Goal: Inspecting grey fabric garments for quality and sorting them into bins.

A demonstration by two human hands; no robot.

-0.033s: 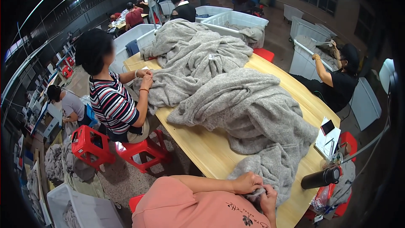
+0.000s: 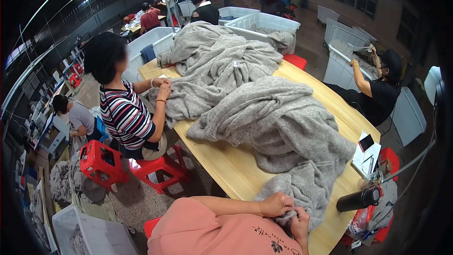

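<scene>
At the near end of the wooden table point(image 2: 226, 172), my left hand point(image 2: 277, 204) is closed on an edge of grey knit fabric point(image 2: 306, 184). Close beside it, my right hand point(image 2: 300, 223) pinches the same bunched edge, the fingertips of both hands nearly touching. A small fold of the fabric shows beneath my fingers. From there the cloth runs up the table into a large crumpled heap point(image 2: 292, 118). Whatever lies between my fingertips is too small to make out.
A black bottle point(image 2: 358, 199), a phone point(image 2: 366, 142) and a notebook point(image 2: 365, 160) lie along the table's right edge. Across to the left, a person in a striped shirt point(image 2: 125, 113) handles the far heap point(image 2: 212, 61). Red stools point(image 2: 158, 170) and white bins point(image 2: 94, 231) surround the table.
</scene>
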